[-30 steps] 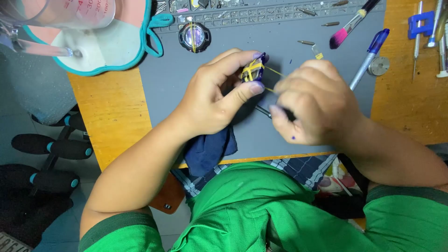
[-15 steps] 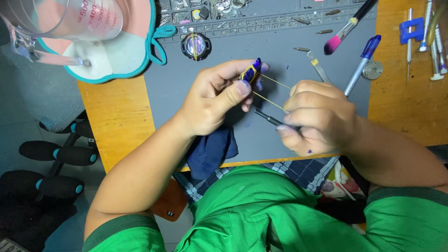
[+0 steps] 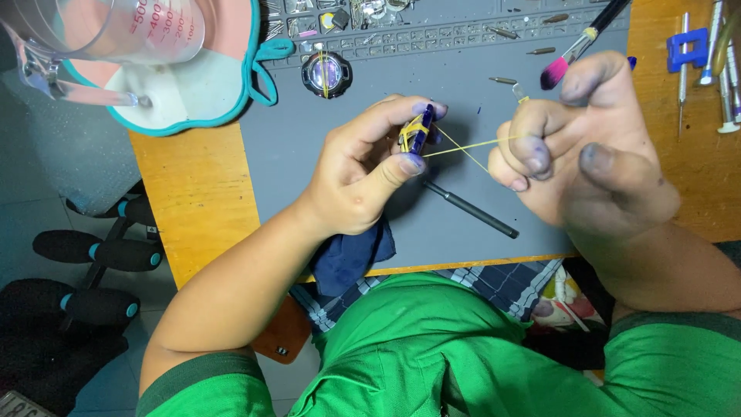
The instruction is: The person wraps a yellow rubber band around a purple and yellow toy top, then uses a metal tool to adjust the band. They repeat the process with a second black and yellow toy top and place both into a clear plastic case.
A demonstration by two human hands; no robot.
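Two hands (image 3: 494, 154), yellow rubber band (image 3: 463, 147), black tool (image 3: 471, 210) beneath.

head view — steeply down, close

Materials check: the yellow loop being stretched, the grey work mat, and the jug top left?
Yellow band: looks like rubber, matte; it is pulled thin and taut between the left hand and right hand.
Grey mat: probably silicone or soft rubber, matte, with moulded compartments along its far edge.
Measuring jug: clear and glossy, glass or plastic; cannot tell which.
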